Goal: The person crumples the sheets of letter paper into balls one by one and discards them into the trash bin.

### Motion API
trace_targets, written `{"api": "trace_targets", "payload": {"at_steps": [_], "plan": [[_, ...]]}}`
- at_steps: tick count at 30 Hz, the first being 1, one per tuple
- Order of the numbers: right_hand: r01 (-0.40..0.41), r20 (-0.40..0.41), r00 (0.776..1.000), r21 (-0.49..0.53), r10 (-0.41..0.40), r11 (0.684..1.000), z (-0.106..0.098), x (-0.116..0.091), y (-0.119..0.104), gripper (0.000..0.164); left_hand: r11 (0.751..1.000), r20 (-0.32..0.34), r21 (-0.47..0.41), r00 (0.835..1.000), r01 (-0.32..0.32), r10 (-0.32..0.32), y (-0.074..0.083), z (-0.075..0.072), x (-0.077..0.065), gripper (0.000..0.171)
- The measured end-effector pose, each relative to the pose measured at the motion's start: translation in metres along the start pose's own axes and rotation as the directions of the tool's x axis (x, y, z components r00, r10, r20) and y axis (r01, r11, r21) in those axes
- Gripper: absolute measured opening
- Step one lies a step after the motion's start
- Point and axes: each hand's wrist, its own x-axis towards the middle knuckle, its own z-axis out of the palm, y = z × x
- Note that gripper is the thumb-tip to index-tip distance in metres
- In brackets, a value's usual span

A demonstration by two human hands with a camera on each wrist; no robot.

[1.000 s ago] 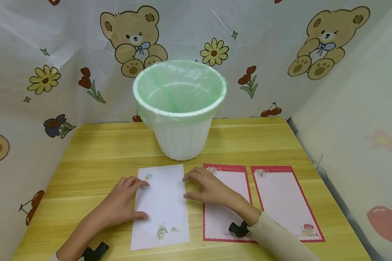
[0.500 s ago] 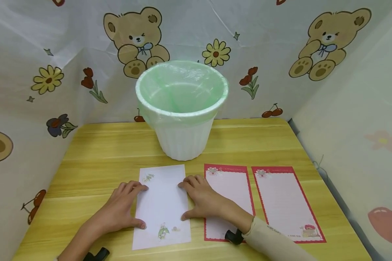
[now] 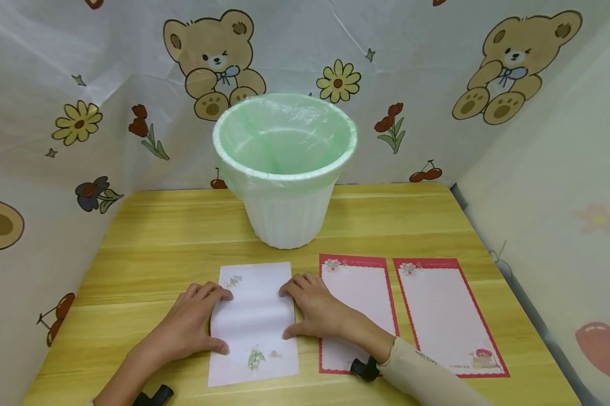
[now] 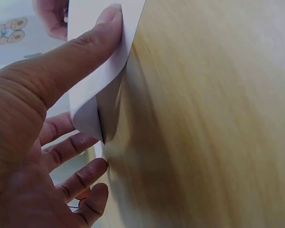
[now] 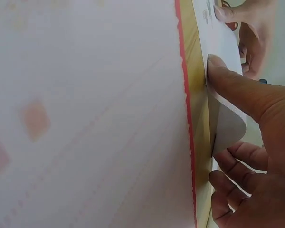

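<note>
Sheet (image 3: 254, 324) now buckled, long axis toward bin (image 3: 284, 169)

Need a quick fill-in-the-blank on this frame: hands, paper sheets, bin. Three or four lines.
1. Both hands, left hand and right hand, pinch the ____ sheet.
2. The red-bordered sheets number ____.
3. The white bin has a ____ liner.
4. The held sheet bows ____ off the table between the hands.

Missing words: white; two; green; upward
</note>
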Motion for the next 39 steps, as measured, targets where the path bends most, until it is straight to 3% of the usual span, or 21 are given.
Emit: {"api": "trace_targets", "payload": {"at_steps": [3, 8, 11, 24, 29, 35, 39], "plan": [[0.013, -0.023, 1.0, 0.033, -0.012, 0.999, 0.0, 0.001, 0.0, 0.059, 1.0, -0.011, -0.009, 1.0, -0.01, 0.01, 0.001, 0.0, 0.0, 0.082], [0.079, -0.078, 0.994, 0.066, -0.074, 0.995, 0.002, 0.003, 0.002, 0.027, 0.998, -0.062, -0.028, 0.996, -0.061, 0.059, 0.003, 0.003, -0.002, 0.04], [0.104, -0.096, 0.991, 0.066, -0.097, 0.992, 0.003, 0.004, 0.004, 0.019, 0.995, -0.1, -0.034, 0.991, -0.096, 0.092, 0.005, 0.004, -0.002, 0.028], [0.126, -0.131, 0.984, 0.015, -0.123, 0.992, 0.003, 0.005, 0.003, 0.015, 0.995, -0.104, -0.003, 0.989, -0.103, 0.102, 0.006, -0.003, -0.002, 0.022], [0.131, -0.165, 0.979, 0.042, -0.122, 0.991, -0.001, 0.002, 0.005, 0.012, 0.993, -0.104, -0.028, 0.988, -0.117, 0.114, 0.01, -0.01, 0.001, 0.022], [0.096, -0.164, 0.984, 0.141, -0.073, 0.985, -0.014, -0.004, 0.01, 0.007, 0.979, -0.165, -0.145, 0.979, -0.141, 0.116, 0.017, -0.013, 0.005, 0.023], [0.075, -0.18, 0.983, 0.257, -0.029, 0.963, -0.025, -0.011, 0.013, 0.006, 0.952, -0.191, -0.276, 0.978, -0.135, 0.083, 0.023, -0.012, 0.009, 0.021]]}}
